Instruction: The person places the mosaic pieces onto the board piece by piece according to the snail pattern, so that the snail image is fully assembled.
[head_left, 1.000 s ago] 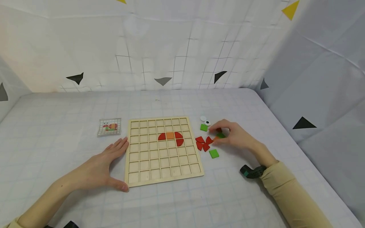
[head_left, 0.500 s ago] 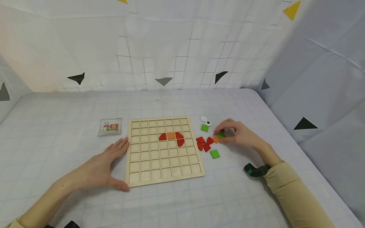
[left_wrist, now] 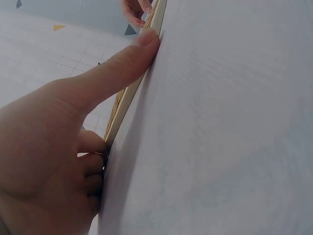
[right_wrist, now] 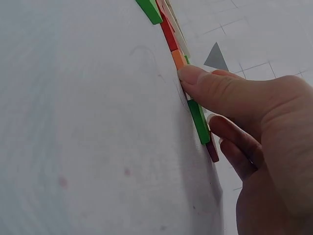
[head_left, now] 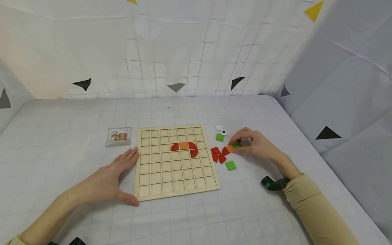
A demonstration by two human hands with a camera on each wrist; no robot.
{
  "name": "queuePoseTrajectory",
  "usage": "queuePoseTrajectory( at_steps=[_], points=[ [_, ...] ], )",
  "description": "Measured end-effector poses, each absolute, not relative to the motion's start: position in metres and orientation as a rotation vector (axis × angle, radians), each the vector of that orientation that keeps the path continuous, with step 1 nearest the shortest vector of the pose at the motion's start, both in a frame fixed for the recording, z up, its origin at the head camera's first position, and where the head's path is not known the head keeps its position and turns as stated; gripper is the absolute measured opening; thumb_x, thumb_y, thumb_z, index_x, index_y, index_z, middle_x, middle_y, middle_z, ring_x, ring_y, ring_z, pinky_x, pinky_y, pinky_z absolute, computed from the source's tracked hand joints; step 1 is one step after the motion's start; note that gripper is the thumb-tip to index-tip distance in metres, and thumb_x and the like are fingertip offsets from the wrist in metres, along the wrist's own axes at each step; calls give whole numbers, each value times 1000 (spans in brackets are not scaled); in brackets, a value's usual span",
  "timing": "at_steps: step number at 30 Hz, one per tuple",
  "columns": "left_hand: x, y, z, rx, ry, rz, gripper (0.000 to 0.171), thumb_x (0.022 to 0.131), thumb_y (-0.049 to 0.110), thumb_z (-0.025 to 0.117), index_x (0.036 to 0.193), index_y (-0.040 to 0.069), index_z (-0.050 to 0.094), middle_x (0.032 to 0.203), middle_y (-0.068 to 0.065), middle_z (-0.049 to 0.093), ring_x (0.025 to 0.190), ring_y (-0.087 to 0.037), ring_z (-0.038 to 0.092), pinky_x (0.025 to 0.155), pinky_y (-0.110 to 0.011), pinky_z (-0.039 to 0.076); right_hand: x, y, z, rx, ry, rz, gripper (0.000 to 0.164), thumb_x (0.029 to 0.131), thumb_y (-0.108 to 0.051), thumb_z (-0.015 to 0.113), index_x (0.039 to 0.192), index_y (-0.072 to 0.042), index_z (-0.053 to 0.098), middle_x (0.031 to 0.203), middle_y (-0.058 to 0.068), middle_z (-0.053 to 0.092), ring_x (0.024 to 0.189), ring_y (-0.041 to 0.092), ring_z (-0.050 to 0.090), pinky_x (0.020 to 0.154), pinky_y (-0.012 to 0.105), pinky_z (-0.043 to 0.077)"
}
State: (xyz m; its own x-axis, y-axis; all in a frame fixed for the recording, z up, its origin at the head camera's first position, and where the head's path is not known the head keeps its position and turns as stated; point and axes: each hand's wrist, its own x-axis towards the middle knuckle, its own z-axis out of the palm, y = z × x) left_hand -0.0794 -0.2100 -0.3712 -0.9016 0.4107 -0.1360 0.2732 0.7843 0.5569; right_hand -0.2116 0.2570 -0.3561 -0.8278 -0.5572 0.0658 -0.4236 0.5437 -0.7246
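My left hand (head_left: 105, 182) lies spread along the left edge of a wooden grid board (head_left: 165, 166), with fingertips and thumb touching that edge. Red quarter-round tiles (head_left: 193, 145) and an orange square tile (head_left: 183, 146) sit in its cells. To the right of the board, thumb and index finger of my right hand (head_left: 255, 144) pinch another orange square tile (head_left: 230, 148). It touches a red quarter-round tile (head_left: 225, 151). Partly covered by that hand are a green tile (head_left: 237, 145) and a dark red piece. In the right wrist view the thumb (right_wrist: 191, 76) presses the orange tile's edge.
Several red quarter-round tiles (head_left: 215, 157) lie beside the board's right edge. Green square tiles (head_left: 231, 165) and round eye pieces (head_left: 223, 132) are scattered near them. A small picture card (head_left: 118, 136) lies at the board's upper left. White walls stand behind and to the right.
My right hand shifted slightly right, then stayed nearly in place. The loose orange tile has slid a little left against the red quarter-round tile. My left hand has stayed on the board.
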Motion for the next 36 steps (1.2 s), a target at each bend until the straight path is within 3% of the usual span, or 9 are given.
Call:
queuePoseTrajectory(
  at_steps=[6,13,21,32,36],
  points=[
    [-79,-211,-371,538,2735,802,140,53,78,79,160,9,21,169,-1,9,155,-32,11,121,-58,19,-213,258,-359,-853,2628,-1172,27,78,-4,84,103,-7,75,102,7,72,102,28,58,95,33,46],
    [-81,-210,-373,537,2734,791,140,53,76,81,160,8,21,169,-1,9,155,-30,10,122,-56,18,-222,257,-368,-743,2684,-1278,24,83,-14,83,106,-18,75,104,0,70,102,22,59,103,45,41],
    [-79,-210,-372,539,2735,799,140,53,77,80,159,7,21,169,-2,10,155,-30,11,123,-54,18,-217,215,-361,-722,2690,-1309,27,84,-32,82,108,-23,75,110,-4,70,114,16,56,106,54,40],
    [-78,-210,-372,553,2737,801,139,55,78,79,160,8,21,169,-2,10,155,-28,10,126,-44,15,-201,153,-359,-733,2636,-1403,28,83,-35,82,107,-22,76,105,-9,72,115,14,55,106,51,40],
    [-78,-211,-371,571,2737,809,139,55,79,78,159,7,21,169,-4,10,155,-31,11,124,-52,17,-192,140,-365,-822,2633,-1389,25,81,-28,84,103,-21,76,102,-11,72,109,12,57,104,46,44]
  ],
)
